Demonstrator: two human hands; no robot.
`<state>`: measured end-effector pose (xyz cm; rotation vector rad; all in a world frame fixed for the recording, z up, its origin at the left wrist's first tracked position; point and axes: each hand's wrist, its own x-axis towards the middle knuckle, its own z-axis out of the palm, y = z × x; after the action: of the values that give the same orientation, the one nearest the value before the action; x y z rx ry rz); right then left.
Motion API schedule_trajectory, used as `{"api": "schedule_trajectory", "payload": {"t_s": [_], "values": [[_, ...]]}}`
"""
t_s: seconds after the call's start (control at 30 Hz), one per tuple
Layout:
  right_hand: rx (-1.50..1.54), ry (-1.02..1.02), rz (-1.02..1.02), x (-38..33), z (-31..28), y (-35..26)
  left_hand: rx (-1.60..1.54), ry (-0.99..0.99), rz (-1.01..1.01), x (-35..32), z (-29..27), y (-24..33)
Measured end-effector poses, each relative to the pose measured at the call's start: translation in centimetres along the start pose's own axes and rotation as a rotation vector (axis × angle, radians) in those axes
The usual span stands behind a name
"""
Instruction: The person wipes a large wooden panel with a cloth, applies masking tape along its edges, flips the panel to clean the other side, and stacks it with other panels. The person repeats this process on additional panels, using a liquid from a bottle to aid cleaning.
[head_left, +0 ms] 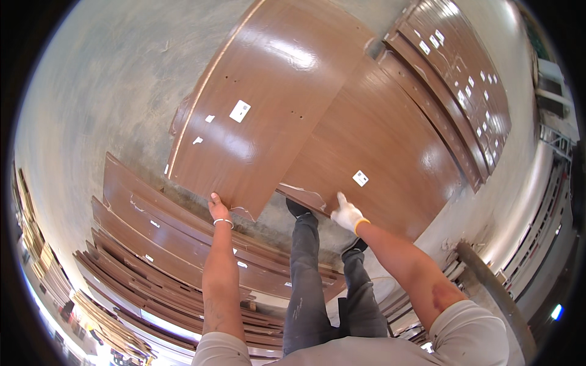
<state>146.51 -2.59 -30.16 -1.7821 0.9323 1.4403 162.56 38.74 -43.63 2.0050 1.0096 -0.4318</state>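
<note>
Panel [268, 116] ahead of left grip [219, 209], edge clasped; right grip [348, 215] clasping second panel's [378, 140] edge.

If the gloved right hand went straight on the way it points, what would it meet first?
Probably the brown panel right in front of it: the right hand appears to touch its near edge, though depth there is hard to judge.

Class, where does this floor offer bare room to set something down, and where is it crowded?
Broadest free patch: the concrete floor left of the left panel and above the lower-left boards. Another strip runs right of the upper-right stack. Crowded: the middle, where the left panel meets the right panel, and the lower left.
</note>
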Motion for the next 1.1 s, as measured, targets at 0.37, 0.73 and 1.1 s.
{"api": "schedule_trajectory", "payload": {"t_s": [0.37,0.73,1.1], "values": [[0.094,-0.132,0.073,-4.0,5.6,14.2,-0.193,-0.021,-0.03,2.1,0.0,0.2],[0.521,-0.164,0.028,-9.6,15.9,24.4,0.997,-0.184,0.565,-12.0,-0.5,-4.1],[1.081,-0.062,-0.082,-20.2,21.7,39.1,1.318,-0.611,0.484,-39.9,-3.3,-10.7]]}}
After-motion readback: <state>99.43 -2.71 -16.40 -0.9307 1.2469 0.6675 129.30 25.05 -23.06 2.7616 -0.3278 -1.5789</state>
